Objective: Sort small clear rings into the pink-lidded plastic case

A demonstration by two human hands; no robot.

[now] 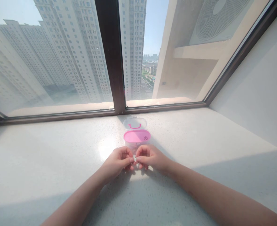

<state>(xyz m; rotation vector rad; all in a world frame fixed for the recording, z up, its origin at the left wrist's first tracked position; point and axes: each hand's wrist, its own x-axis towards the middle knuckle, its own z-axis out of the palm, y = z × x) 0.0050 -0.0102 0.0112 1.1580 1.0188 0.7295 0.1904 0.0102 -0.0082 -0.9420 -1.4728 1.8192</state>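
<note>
My left hand [122,160] and my right hand [150,158] meet low over the white sill, thumbs and fingertips pinched together. Between them is a small white thing [135,158], too small and covered to name; both hands grip it. Just beyond my fingers stands an oval plastic box [126,135] with a pink top and a paler body, partly hidden by my hands. A small dark ring-shaped mark or object [145,138] shows at the right of the pink part. Behind it lies a clear oval lid [141,121] with a pink curved handle [135,127].
The speckled white sill [46,157] spreads to both sides, partly in shadow. Along its back runs a dark window frame [109,62], with tall buildings outside. A white wall [253,88] borders the right side.
</note>
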